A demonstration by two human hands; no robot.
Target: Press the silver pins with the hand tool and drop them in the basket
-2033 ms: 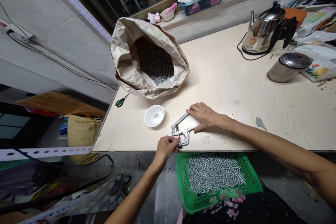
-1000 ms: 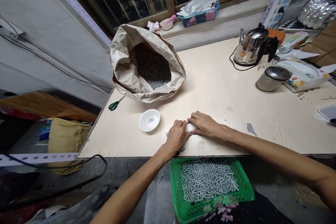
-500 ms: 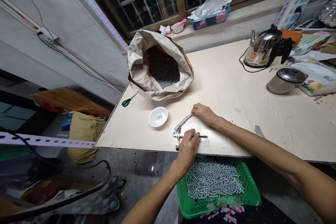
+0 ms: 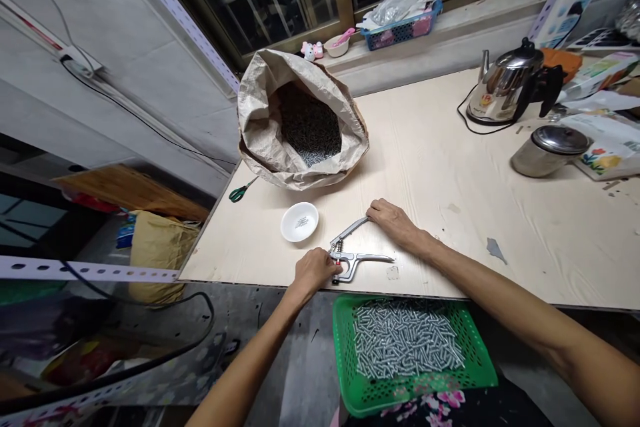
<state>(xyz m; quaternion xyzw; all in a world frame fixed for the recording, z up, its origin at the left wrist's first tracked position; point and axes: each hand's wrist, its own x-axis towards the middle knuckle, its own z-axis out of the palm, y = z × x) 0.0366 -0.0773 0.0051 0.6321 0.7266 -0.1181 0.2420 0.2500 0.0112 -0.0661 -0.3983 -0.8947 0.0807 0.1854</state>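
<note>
Silver-grey sprung metal pliers [image 4: 358,257] look stiff, prob. light, best held where R hand [image 4: 392,219] pinches upper handle [image 4: 351,229]; L hand [image 4: 314,269], at opp. end, can't tell grip.

Pale wood-grain tabletop [image 4: 420,160]; on it, left: open sack [image 4: 256,107], green-handled scissors [image 4: 238,193], white bowl [image 4: 289,225]; near the front: plier-like metal tool [image 4: 354,258], spread apart; right: steel kettle [image 4: 503,87], lidded canister [image 4: 546,153], flower-printed packet [image 4: 617,147], grey scrap [image 4: 495,250]

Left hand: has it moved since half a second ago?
Yes, leftward: the left hand is now nearer the white bowl, at the spring end of the pliers.
</note>
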